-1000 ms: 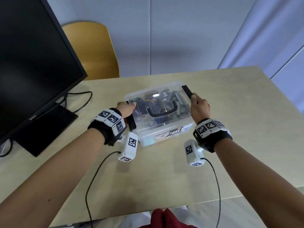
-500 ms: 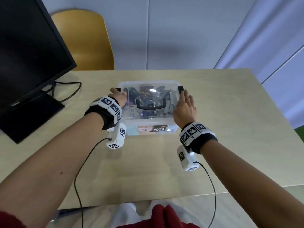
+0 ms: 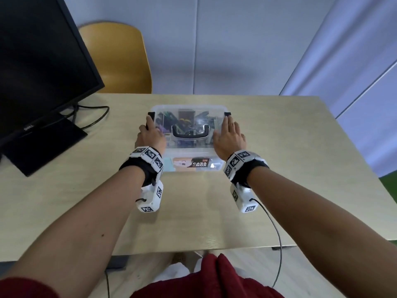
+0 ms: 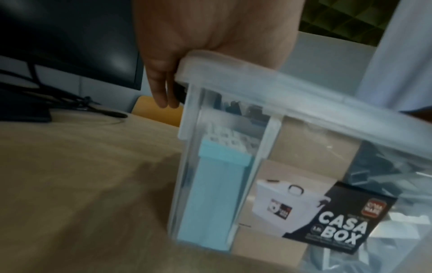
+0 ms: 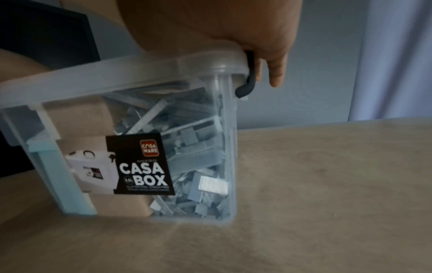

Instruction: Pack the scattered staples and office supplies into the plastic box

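Both hands are down on the plastic box (image 3: 189, 157), which sits closed on the light wood table (image 3: 279, 168), roughly in the middle and square to the person. Left hand (image 3: 150, 136) lies flat over the left end of the lid (image 3: 187, 147), fingers pretty much straight and reaching down past the black latch (image 3: 151, 115) on that side; from the left wrist view you can see the fingertips (image 4: 163, 99) hanging just over the lid edge next to the clip. Right hand (image 3: 228, 137) does the same on the right end, fingers stretched out toward the other black latch (image 3: 227, 114), nothing gripped, just pressing. Right wrist view shows that latch (image 5: 245, 86) folded down against the box wall. Through the clear sides you get a heap of grey staple strips (image 5: 194, 147), a light blue piece (image 4: 217, 194) standing at the left corner, and a CASA BOX label (image 3: 198, 164) on the front. Black carry handle (image 3: 190, 134) lies flat on the lid. Off to the left there's a Dell monitor (image 3: 43, 72) with its cables (image 3: 96, 117), and a yellow chair (image 3: 118, 61) behind the table.
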